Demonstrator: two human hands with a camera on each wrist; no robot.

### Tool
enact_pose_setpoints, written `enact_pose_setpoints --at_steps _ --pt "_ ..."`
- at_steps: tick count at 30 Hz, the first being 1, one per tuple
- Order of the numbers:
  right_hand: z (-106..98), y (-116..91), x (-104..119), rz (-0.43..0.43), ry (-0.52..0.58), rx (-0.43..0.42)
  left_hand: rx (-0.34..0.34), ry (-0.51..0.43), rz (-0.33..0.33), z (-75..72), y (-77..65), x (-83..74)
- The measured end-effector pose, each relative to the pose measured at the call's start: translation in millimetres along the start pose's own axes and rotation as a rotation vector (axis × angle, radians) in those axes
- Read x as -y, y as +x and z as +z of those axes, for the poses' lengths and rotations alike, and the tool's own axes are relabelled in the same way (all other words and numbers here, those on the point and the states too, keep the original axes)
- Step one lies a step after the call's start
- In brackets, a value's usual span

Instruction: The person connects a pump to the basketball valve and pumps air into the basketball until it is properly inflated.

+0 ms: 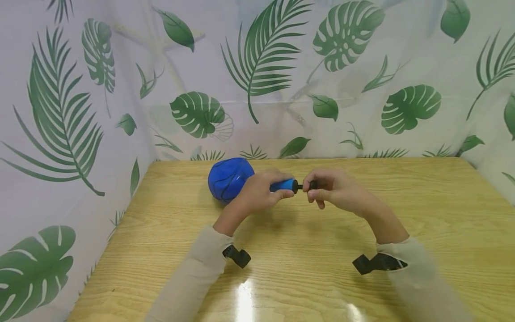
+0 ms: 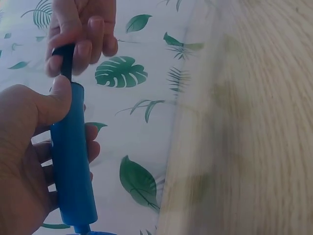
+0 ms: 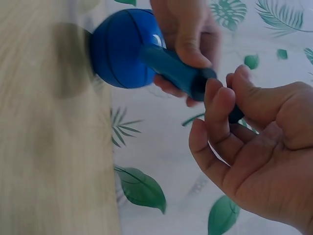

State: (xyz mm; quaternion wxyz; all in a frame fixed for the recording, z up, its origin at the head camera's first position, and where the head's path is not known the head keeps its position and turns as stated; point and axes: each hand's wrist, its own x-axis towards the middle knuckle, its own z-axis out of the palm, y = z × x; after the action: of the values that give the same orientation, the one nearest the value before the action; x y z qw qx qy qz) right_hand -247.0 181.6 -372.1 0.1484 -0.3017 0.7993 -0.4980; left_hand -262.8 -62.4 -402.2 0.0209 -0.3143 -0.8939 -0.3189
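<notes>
A shiny blue tube-shaped hand pump [image 1: 284, 185] was held up over the table, with the blue round ball with thin black lines [image 1: 225, 183] at its left end. That end met the ball, but I could not see if a needle went inside. A thin black rod [image 1: 300, 187] and a small black handle [image 1: 314, 184] stuck out of the pump's right end.

The left hand [image 1: 259, 192] had its thumb and fingers wrapped around the blue tube. The right hand [image 1: 338, 190], to the right of the pump, pinched the handle between its thumb and bent fingers.

It looked like the pumping step, with a bit of rod showing. The next move seemed to call for the left hand to hold the tube firmly while the right one slid the handle straight along, in or out; I could not tell which way.

I counted one pump, one rod, one handle, one ball and two hands. Nearer the person than the pump were two pale cloth sleeves [image 1: 185, 273] and two small black wrist gadgets [image 1: 237, 256]. Below the pump was one yellow-brown wooden table [image 1: 306, 250], and behind it hung a white wall cover with green leaves [image 1: 261, 129].
</notes>
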Motion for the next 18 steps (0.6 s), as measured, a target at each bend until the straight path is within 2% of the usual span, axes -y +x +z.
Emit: enact_pose_setpoints --at_steps 5,8,14,18 --pt "10 5 -3 -0.028 0.014 -0.014 -0.005 -0.004 0.038 1.5 -0.2 -2.0" --pt "8 4 -2 -0.041 -0.003 -0.006 -0.008 -0.024 0.029 -0.2 -0.9 -2.1" --pt "-8 -7 6 -0.032 -0.017 0.024 -0.004 -0.076 -0.019 -5.1 -2.2 1.9" --pt "-26 -22 17 -0.074 -0.033 -0.013 -0.053 -0.108 -0.053 -12.2 -3.7 7.4"
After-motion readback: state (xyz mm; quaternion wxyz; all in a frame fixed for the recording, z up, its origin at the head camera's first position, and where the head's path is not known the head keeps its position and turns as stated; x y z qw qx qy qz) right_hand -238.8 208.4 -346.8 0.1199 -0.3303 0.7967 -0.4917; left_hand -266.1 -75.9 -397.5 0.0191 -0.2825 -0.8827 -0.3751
